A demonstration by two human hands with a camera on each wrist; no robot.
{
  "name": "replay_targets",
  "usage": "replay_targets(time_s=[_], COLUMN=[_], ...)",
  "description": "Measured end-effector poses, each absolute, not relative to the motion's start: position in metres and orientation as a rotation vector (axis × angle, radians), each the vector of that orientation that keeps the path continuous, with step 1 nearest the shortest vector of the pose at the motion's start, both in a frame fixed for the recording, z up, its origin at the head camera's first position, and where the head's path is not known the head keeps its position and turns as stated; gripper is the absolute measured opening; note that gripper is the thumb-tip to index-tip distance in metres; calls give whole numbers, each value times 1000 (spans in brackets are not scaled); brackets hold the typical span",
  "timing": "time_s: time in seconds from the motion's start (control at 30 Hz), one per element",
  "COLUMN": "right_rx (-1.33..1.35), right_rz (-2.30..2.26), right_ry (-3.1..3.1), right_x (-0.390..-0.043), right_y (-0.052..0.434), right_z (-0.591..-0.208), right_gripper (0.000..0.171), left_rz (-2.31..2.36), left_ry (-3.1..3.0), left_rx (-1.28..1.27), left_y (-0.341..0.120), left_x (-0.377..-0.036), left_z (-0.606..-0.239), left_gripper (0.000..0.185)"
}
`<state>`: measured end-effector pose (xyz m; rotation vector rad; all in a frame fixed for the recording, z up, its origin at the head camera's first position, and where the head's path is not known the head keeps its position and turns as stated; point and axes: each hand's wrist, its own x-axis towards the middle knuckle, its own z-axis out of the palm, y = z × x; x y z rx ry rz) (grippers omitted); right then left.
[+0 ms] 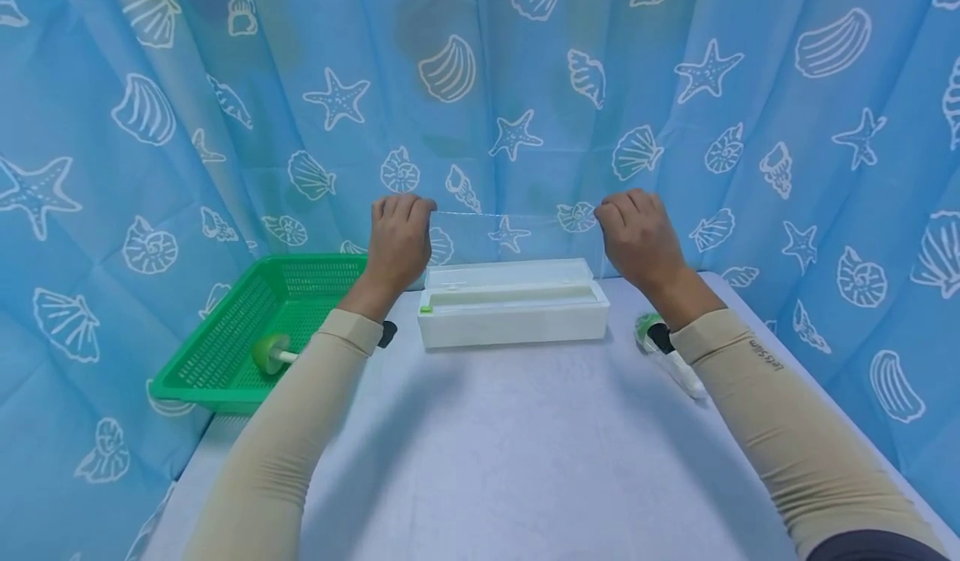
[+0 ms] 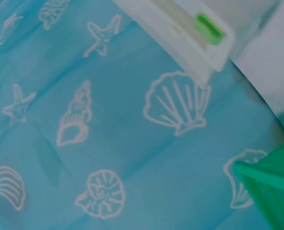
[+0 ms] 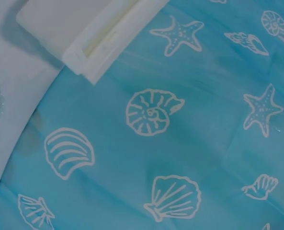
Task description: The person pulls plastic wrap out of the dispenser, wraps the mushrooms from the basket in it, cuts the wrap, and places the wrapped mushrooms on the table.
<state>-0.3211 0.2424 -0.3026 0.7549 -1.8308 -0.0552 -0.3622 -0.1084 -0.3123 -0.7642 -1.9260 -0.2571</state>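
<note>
A sheet of clear plastic wrap point(image 1: 502, 215) is stretched between the two raised hands, its upper edge a thin shiny line. My left hand point(image 1: 400, 240) pinches the left end with curled fingers; my right hand point(image 1: 640, 236) pinches the other end. Behind and below them stands a white wrap dispenser box point(image 1: 513, 326) with its translucent lid point(image 1: 510, 272) tipped back and a green tab point(image 1: 426, 309) at its left. The wrap's lower part is too transparent to follow, so I cannot tell whether it joins the box. Neither wrist view shows the fingers.
On the left, a green basket point(image 1: 197, 340) holds a green-headed thing with a white handle point(image 1: 268, 354). A similar thing in clear wrapping point(image 1: 681, 375) lies beside the right wrist. A white-covered table point(image 1: 517, 453) bears all this, with a blue shell-print curtain point(image 1: 480, 127) behind.
</note>
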Motion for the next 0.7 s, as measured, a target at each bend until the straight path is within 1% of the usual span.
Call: replay_targets(time_s=[0.33, 0.7], right_rx=[746, 754], right_rz=[-68, -52], right_ry=[-1783, -1731], right_x=[-318, -314], right_y=[242, 244], right_z=[-292, -276], right_gripper=[4, 5], left_rz=[-349, -348], left_ry=[-1901, -1873], left_rx=[-768, -757], left_y=[-104, -104], left_x=[-356, -354], left_z=[-301, -289], left_gripper=[14, 13])
